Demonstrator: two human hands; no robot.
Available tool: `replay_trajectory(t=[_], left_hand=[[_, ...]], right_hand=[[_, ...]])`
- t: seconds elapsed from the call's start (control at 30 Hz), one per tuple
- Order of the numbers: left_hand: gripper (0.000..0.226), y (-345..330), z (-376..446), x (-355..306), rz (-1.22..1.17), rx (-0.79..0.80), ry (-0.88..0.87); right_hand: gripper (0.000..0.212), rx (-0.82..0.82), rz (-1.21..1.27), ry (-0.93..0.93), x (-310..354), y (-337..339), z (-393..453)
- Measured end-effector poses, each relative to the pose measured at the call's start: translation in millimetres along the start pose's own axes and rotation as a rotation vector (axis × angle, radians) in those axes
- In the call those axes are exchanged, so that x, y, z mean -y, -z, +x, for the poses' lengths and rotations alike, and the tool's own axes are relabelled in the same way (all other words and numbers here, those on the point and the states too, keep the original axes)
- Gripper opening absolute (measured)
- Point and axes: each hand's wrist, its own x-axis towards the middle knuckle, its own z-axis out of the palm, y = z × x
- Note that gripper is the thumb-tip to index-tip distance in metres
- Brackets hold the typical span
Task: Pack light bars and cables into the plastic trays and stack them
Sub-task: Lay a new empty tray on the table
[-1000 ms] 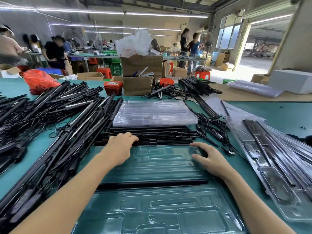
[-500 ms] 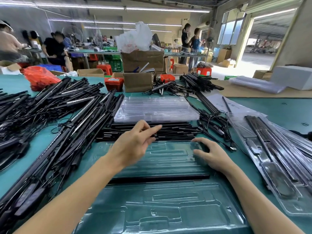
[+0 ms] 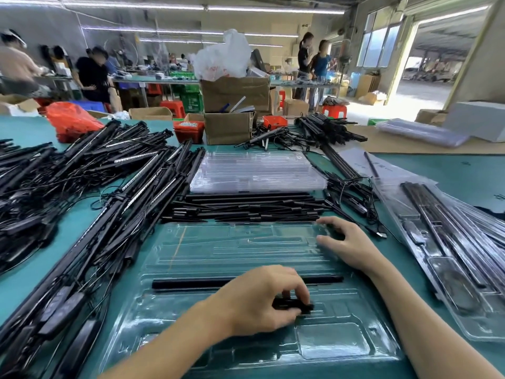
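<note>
— What have your hands got right now?

— My left hand [image 3: 262,299] is curled over a small black plastic part [image 3: 293,306], thumb and fingertips pinching it, low over the clear moulded plastic tray [image 3: 246,250] that lies open in front of me at the near edge of the green desk [image 3: 451,170]. The part sits just on the near side of the one long black light bar [image 3: 191,283] already lying across the tray's middle channel. I can't tell whether the part touches the tray floor.

— And the right?

— My right hand [image 3: 352,243] rests on the tray's far right corner, fingers spread and bent, tips pressing the plastic rim. It holds nothing between them.

— Where's the rest of the stock?

— Just past the tray's far edge lies a flat row of thin black rods [image 3: 246,207], and beyond those a stack of empty clear trays [image 3: 257,170] toward the middle of the desk. Along the left side runs a big heap of black light bars with tangled cables [image 3: 90,192], reaching the near left corner. On the right side sits a packed clear tray [image 3: 451,255] with bars in it, tilted toward the near right corner, other trays under it.

— Anything at the far edge?

— Two brown cardboard boxes [image 3: 232,113], a small red bin [image 3: 188,131], an orange plastic bag [image 3: 69,120], and more loose black bars [image 3: 328,129] near the far right
</note>
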Motion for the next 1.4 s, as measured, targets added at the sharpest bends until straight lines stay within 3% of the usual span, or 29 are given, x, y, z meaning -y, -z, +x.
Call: replay_trajectory(t=[0.4,0.67,0.77,0.9,1.1,1.33,1.4], left_hand=[[0.03,-4,-6,-6,0.019,0.014,-0.016],[0.028,-6,-1,-11,0.157,0.083,-0.016],[0.024,16,-3,-4,0.203,0.062,0.081],[0.023,65,-14,36,0.339,-0.098,0.306],[0.056,90,-45,100,0.45,-0.051,0.666],[0.052,69,-46,108,0.444,-0.116,0.695],[0.05,68,-46,107,0.448,-0.13,0.699]], right_hand=[[0.032,0.029,0.098,-0.009,-5,1,0],[0.043,-0.015,0.484,-0.018,-7,8,-4],[0.038,-0.05,0.502,-0.037,-9,9,-5],[0.034,-0.001,0.328,-0.016,-8,4,-4],[0.039,-0.005,0.361,-0.025,-9,8,-4],[0.025,0.136,0.138,-0.136,19,17,3],[0.031,0.168,0.07,-0.162,33,19,5]])
